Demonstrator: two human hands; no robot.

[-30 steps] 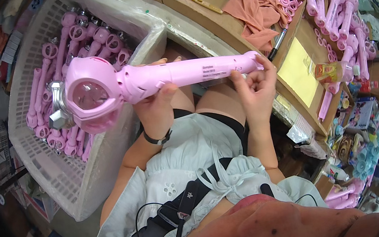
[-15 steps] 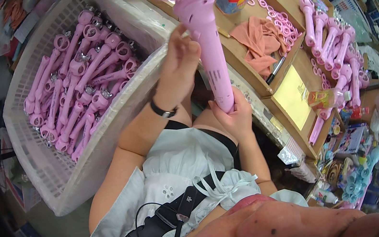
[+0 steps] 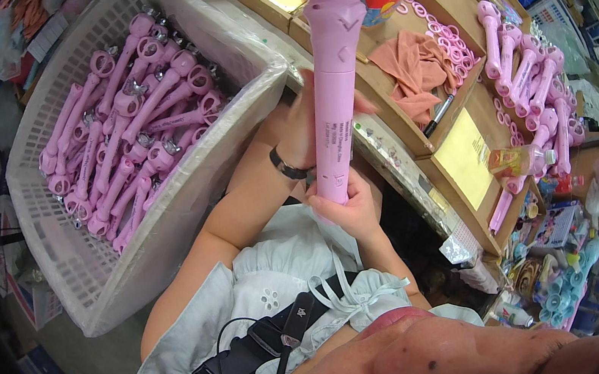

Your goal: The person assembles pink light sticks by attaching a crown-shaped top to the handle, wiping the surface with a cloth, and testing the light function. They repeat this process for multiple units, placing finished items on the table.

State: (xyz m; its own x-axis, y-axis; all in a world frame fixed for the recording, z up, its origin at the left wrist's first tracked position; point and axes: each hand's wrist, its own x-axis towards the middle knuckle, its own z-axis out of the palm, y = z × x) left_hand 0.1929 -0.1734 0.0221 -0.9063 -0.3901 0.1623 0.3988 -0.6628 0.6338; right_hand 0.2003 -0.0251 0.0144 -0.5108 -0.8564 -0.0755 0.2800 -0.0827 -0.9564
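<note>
Mid-frame, my right hand [image 3: 357, 215] had fingers clamped on the pink wand [image 3: 336, 90], probably for steadiness. I couldn't tell if the left hand [image 3: 300, 137], behind, gripped.

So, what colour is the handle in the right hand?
The handle is light pink; the head view shows it best.

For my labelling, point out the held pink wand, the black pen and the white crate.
Pink wand [image 3: 334, 81]: head view, on its handle.
Black pen [image 3: 439, 114]: head view, on its barrel.
White crate [image 3: 167, 228]: head view, on its near wall.
</note>
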